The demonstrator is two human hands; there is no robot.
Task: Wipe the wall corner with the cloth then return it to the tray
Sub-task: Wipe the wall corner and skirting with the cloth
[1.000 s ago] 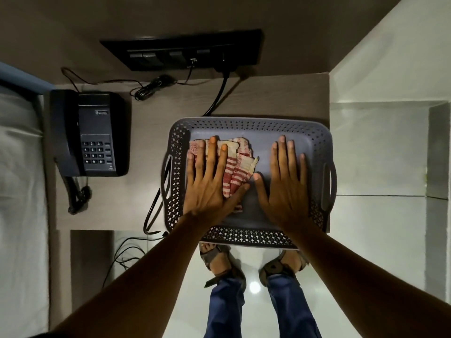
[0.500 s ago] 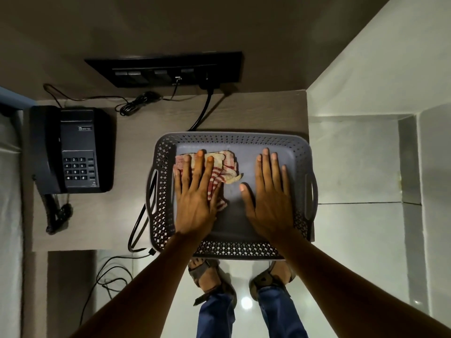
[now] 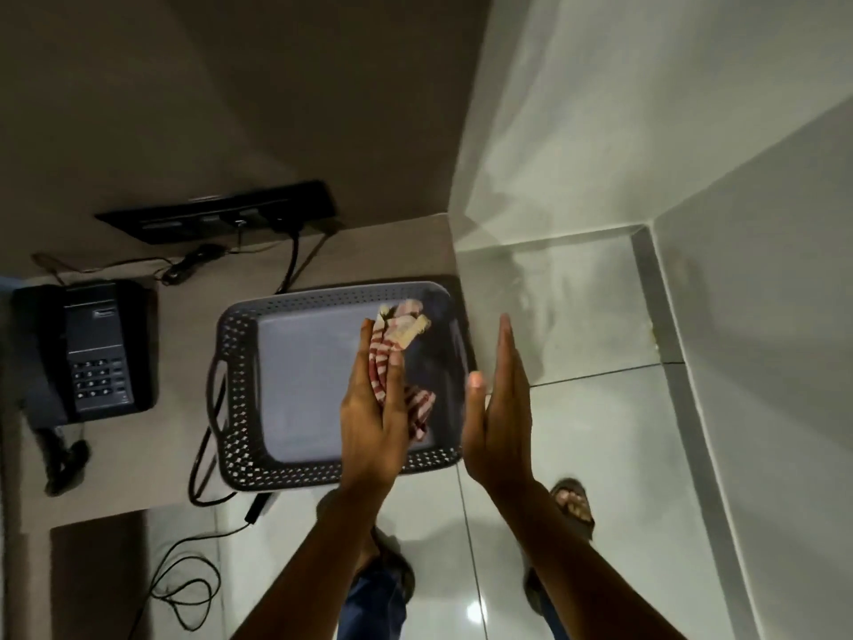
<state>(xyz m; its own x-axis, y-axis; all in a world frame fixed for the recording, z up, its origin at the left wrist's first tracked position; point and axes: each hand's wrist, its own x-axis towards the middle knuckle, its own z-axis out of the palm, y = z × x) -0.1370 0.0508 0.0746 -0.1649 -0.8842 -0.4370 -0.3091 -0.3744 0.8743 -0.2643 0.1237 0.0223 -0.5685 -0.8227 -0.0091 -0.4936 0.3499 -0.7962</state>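
A red-and-white striped cloth (image 3: 400,337) is lifted above the grey perforated tray (image 3: 240,390), gripped in my left hand (image 3: 373,408). Part of the cloth hangs down behind my palm. My right hand (image 3: 498,408) is raised edge-on beside it, fingers straight and together, holding nothing. The tray rests on the wooden desk, its bottom bare. The white wall corner (image 3: 466,145) rises at the desk's right end, just beyond the tray.
A black desk phone (image 3: 92,348) sits at the left of the desk (image 3: 184,334). A black socket panel (image 3: 217,214) with plugged cables is on the back wall. Cables trail off the desk onto the tiled floor (image 3: 600,455). My sandalled feet stand below.
Both hands lay flat in the tray before. My left hand has since picked up the cloth and risen, my right hand has lifted too, and the view has swung right toward the wall corner.
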